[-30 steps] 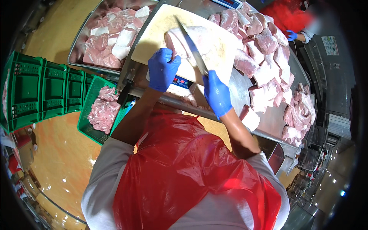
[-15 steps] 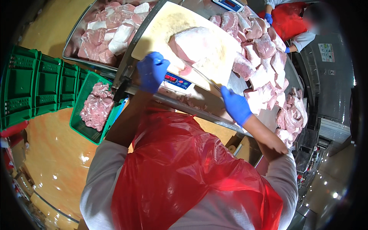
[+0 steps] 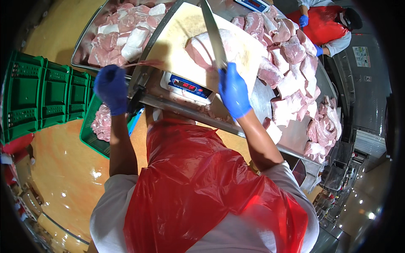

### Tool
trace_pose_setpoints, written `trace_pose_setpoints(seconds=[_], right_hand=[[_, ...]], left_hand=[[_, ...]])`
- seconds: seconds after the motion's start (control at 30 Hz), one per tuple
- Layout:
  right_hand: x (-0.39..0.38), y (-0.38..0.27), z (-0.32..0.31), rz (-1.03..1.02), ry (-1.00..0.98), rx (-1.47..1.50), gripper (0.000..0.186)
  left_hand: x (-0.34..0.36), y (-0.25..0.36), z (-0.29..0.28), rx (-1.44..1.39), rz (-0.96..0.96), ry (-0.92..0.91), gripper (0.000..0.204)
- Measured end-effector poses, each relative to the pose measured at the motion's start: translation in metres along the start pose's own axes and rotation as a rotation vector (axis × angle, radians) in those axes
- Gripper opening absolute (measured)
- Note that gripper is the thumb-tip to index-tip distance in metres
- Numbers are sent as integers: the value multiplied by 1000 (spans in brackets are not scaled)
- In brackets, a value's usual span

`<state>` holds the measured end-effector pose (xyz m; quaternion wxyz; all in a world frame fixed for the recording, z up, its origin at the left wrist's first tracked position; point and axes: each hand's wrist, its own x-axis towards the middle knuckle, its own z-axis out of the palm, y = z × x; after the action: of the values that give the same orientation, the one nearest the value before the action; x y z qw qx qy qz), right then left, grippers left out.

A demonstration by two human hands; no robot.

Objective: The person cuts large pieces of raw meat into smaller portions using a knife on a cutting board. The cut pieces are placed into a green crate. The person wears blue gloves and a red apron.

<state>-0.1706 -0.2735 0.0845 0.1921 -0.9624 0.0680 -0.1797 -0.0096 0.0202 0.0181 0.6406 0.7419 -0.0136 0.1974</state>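
My right hand, in a blue glove, grips a long knife whose wide blade points away from me, over the board. Beneath and beside the blade, a large pale slab of raw meat lies on the cream cutting board. At the left, beyond the board's edge, my gloved left hand is closed on a thin strip of meat trimming, which trails to the right toward the board. The blade hides part of the slab.
A digital scale sits at the board's near edge. Meat pieces pile on the steel table at right and in a metal tray at far left. A green crate of trimmings stands below my left hand. A co-worker stands far right.
My left hand has moved left from the board, drawing out the meat strip. My right hand has shifted left and swung the knife up, away from the slab's near edge.
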Motion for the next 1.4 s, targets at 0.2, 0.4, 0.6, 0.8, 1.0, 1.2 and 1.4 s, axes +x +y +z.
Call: trace_pose_setpoints(seconds=[0.2,0.4,0.6,0.8,1.0,1.2,1.4], right_hand=[[47,-30,31,124,-42,-29,16],[-41,-7,-16,216,-505,-180,29],[-106,2,-91,243,-677,-366,18],[-64,-33,-87,197,-251,-205,14],[-14,-36,-16,138,-33,-102,13],[30,-51,19,140,-208,-176,21],[5,-41,9,214,-481,-363,28]], left_hand=[[25,-78,-115,353,77,156,8],[-7,-167,-212,1209,72,-64,29],[-3,-33,-46,527,66,-169,18],[-60,66,103,17,32,-698,31],[-39,35,160,-135,65,-539,28],[-39,4,147,-264,-135,-550,16],[-40,6,144,-267,-43,-487,25]])
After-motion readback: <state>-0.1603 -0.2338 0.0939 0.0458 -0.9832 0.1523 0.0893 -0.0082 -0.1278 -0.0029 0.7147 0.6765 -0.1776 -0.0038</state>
